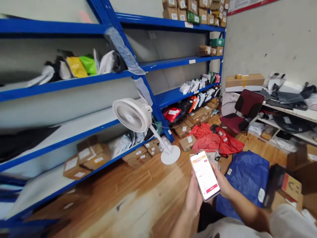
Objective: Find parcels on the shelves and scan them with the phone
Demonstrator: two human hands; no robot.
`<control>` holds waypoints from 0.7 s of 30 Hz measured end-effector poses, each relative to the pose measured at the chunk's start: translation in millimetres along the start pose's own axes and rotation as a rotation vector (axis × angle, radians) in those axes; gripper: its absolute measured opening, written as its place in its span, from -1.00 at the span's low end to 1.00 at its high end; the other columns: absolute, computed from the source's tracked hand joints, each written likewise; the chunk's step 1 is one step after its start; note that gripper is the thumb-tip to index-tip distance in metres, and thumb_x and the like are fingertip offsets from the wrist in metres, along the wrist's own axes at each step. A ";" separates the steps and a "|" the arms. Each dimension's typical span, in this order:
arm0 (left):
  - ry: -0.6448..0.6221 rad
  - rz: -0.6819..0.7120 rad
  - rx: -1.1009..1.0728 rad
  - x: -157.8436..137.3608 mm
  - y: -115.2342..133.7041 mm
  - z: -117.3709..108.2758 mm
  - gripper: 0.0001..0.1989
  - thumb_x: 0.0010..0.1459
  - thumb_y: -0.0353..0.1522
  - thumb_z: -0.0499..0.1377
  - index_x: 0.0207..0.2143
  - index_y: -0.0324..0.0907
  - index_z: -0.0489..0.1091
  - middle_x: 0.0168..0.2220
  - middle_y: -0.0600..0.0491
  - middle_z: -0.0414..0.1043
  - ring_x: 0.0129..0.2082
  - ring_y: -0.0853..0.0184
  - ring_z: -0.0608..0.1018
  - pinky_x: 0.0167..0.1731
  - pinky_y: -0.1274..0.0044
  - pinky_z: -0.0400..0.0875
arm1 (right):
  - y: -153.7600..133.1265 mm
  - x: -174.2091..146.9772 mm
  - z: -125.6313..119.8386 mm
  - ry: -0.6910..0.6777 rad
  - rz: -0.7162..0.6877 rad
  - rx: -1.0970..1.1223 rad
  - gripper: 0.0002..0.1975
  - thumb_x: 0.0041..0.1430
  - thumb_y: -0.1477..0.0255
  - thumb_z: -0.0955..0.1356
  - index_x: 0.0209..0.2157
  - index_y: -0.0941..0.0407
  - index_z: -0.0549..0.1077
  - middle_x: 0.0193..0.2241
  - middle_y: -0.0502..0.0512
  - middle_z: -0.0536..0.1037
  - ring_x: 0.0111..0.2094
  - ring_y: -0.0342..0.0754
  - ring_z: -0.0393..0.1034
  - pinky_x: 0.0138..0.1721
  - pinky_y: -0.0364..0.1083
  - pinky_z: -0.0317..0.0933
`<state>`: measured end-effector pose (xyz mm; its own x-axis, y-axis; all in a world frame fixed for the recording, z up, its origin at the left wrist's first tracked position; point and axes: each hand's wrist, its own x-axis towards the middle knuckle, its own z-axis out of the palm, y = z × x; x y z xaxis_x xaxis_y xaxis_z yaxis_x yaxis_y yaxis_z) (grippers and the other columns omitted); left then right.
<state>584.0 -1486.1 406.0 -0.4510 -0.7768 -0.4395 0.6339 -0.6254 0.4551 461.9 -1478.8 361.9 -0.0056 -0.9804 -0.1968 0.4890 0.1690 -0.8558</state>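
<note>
A smartphone [205, 175] with a lit, mostly white screen and a red button near its bottom is held up in front of me. My left hand [193, 195] grips its lower left side, and my right hand [221, 181] closes on its right edge. Most of the fingers are hidden behind the phone. The small text on the screen cannot be read. Below and to the right of the phone lies a blue bag [247, 178] on the wooden floor.
Blue shelving [170, 64] with parcels runs along the left and back. A white standing fan [133, 115] is in front of it. Red cloth [210, 140], cardboard boxes [292, 188] and a dark red chair [244, 110] occupy the right, beside a cluttered table [294, 110].
</note>
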 end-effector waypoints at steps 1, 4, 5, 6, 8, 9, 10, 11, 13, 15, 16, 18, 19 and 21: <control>0.000 -0.004 0.023 22.6 23.7 -0.2 -0.53 0.28 -0.08 0.08 0.07 -0.16 0.48 0.15 -0.06 0.44 0.25 0.09 0.35 0.32 0.25 0.07 | 0.4 31.4 5.0 0.004 -0.020 -0.004 -0.28 0.07 -0.27 0.29 0.07 -0.08 0.46 0.14 0.03 0.48 0.26 0.15 0.19 0.32 0.12 -0.09; 0.024 -0.013 0.083 82.3 94.5 -2.0 -0.52 0.27 -0.07 0.09 0.07 -0.16 0.47 0.14 -0.06 0.45 0.24 0.11 0.36 0.33 0.26 0.05 | -6.2 118.3 28.8 0.007 -0.058 -0.007 -0.30 0.08 -0.25 0.30 0.06 -0.05 0.47 0.17 0.05 0.45 0.28 0.13 0.14 0.34 0.11 -0.15; 0.026 -0.010 0.094 98.5 116.9 -2.4 -0.51 0.27 -0.06 0.09 0.07 -0.16 0.47 0.14 -0.07 0.45 0.25 0.11 0.35 0.33 0.26 0.04 | -10.0 143.8 38.4 0.007 -0.059 -0.008 -0.30 0.08 -0.24 0.31 0.05 -0.05 0.48 0.17 0.06 0.45 0.28 0.13 0.15 0.34 0.11 -0.15; 0.022 -0.007 0.101 113.0 137.9 -2.8 -0.50 0.27 -0.06 0.09 0.08 -0.17 0.46 0.15 -0.08 0.44 0.26 0.10 0.34 0.33 0.26 0.03 | -13.9 167.5 47.9 0.008 -0.054 -0.010 -0.31 0.07 -0.24 0.32 0.04 -0.05 0.49 0.17 0.06 0.45 0.28 0.13 0.15 0.34 0.11 -0.14; 0.022 0.025 0.101 137.4 173.7 -4.1 -0.49 0.27 -0.06 0.09 0.10 -0.19 0.45 0.16 -0.09 0.43 0.27 0.11 0.32 0.33 0.27 0.03 | -19.8 209.8 64.9 0.020 -0.026 -0.014 -0.30 0.02 -0.25 0.34 0.02 -0.05 0.51 0.16 0.07 0.45 0.29 0.13 0.14 0.34 0.09 -0.13; 0.031 0.051 0.097 147.8 187.8 -5.6 -0.48 0.26 -0.06 0.09 0.11 -0.18 0.44 0.17 -0.09 0.42 0.28 0.11 0.32 0.33 0.29 0.03 | -21.3 228.3 72.2 0.031 -0.006 -0.013 -0.28 -0.02 -0.25 0.36 0.00 -0.04 0.52 0.16 0.07 0.46 0.30 0.12 0.12 0.34 0.08 -0.13; 0.046 0.079 0.096 157.0 199.3 -7.7 -0.48 0.26 -0.06 0.09 0.12 -0.17 0.43 0.17 -0.08 0.41 0.28 0.12 0.31 0.33 0.30 0.04 | -21.8 244.8 79.0 0.042 0.016 -0.009 -0.27 -0.06 -0.26 0.39 -0.01 -0.04 0.53 0.16 0.08 0.46 0.30 0.13 0.11 0.35 0.07 -0.14; 0.067 0.105 0.104 165.2 208.4 -10.5 -0.48 0.25 -0.04 0.09 0.12 -0.16 0.43 0.18 -0.07 0.41 0.27 0.12 0.32 0.32 0.31 0.05 | -21.6 259.0 85.5 0.051 0.042 0.000 -0.25 -0.11 -0.25 0.41 -0.02 -0.03 0.54 0.14 0.09 0.48 0.30 0.13 0.11 0.35 0.07 -0.14; 0.105 0.137 0.156 178.2 222.7 -17.7 -0.42 0.21 0.03 0.10 0.11 -0.13 0.43 0.17 -0.06 0.42 0.25 0.10 0.34 0.30 0.30 0.08 | -19.4 280.2 99.2 0.053 0.109 0.031 -0.25 -0.14 -0.23 0.45 -0.04 0.00 0.55 0.07 0.13 0.54 0.26 0.18 0.20 0.33 0.13 -0.08; 0.129 0.175 0.280 186.0 238.6 -26.1 -0.29 0.11 0.16 0.10 0.09 -0.15 0.44 0.12 -0.10 0.45 0.20 0.06 0.40 0.26 0.26 0.15 | -15.8 292.0 114.9 0.030 0.187 0.070 -0.27 -0.07 -0.22 0.43 -0.06 0.06 0.56 -0.05 0.20 0.61 0.15 0.25 0.36 0.26 0.22 0.04; 0.143 0.217 0.390 187.2 249.2 -30.3 -0.23 0.06 0.22 0.09 0.07 -0.16 0.44 0.10 -0.12 0.46 0.17 0.05 0.42 0.24 0.25 0.18 | -13.3 295.1 123.2 0.011 0.221 0.093 -0.27 -0.04 -0.23 0.40 -0.09 0.10 0.57 -0.11 0.23 0.64 0.09 0.27 0.42 0.22 0.25 0.11; 0.178 0.317 0.698 182.8 276.6 -37.8 -0.20 0.04 0.27 0.03 0.02 -0.16 0.47 0.03 -0.13 0.48 0.12 0.06 0.43 0.21 0.24 0.20 | -6.9 298.2 139.7 -0.027 0.301 0.153 -0.28 -0.07 -0.23 0.41 -0.19 0.14 0.60 -0.23 0.26 0.67 -0.01 0.30 0.50 0.13 0.26 0.24; 0.202 0.355 0.863 177.3 292.5 -41.3 -0.22 0.08 0.26 -0.01 -0.02 -0.15 0.49 -0.01 -0.12 0.48 0.10 0.07 0.43 0.20 0.25 0.20 | -3.1 299.1 147.7 -0.017 0.372 0.249 -0.30 -0.13 -0.20 0.46 -0.25 0.15 0.62 -0.28 0.27 0.68 -0.05 0.31 0.52 0.10 0.24 0.29; 0.246 0.391 1.112 162.6 325.7 -50.4 -0.29 0.18 0.20 -0.11 -0.09 -0.13 0.53 -0.09 -0.08 0.48 0.05 0.12 0.44 0.18 0.29 0.22 | 5.3 302.0 163.2 -0.038 0.497 0.414 -0.32 -0.22 -0.16 0.52 -0.28 0.15 0.64 -0.29 0.28 0.68 -0.09 0.29 0.55 0.05 0.21 0.35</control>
<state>748.8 -1812.4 443.7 -0.1405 -0.9688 -0.2041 -0.2422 -0.1662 0.9559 605.1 -1790.5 376.0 0.3348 -0.7997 -0.4984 0.7214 0.5578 -0.4104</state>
